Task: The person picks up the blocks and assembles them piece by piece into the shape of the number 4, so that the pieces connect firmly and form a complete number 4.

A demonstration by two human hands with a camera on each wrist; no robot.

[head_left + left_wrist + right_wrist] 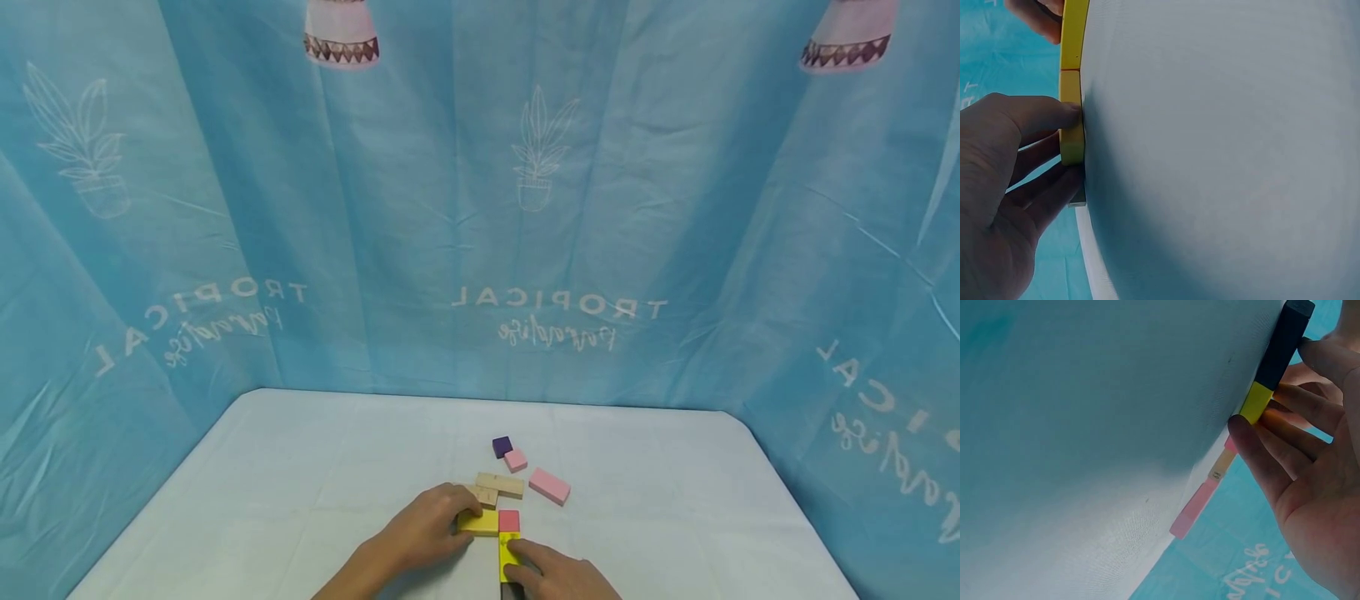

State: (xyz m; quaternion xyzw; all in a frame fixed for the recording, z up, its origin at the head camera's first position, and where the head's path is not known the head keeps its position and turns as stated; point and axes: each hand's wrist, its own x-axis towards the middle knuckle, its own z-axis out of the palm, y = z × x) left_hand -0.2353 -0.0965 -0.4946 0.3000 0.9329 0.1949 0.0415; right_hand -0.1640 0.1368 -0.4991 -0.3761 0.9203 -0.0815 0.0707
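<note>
- Fingers of the left hand (429, 529) pinch a yellow block (483, 523) across its far and near sides, which leaves its right end bare to sit against the red block (509, 521).
- Fingers of the right hand (558, 575) are extended, their tips touching the second yellow block (509, 558) rather than curling round it; the contact probably steadies it.
- That second block lies lengthwise between the red block and a dark block (1284, 347), end to end, so the held one meets this row sideways, forming a corner.
- Two wooden blocks (501, 485) lie just beyond the held block, outside either hand's hold.
- Farther off, a pink block (550, 486), a small pink block (516, 460) and a purple block (502, 447) rest on the white table (337, 450), seemingly set aside.
</note>
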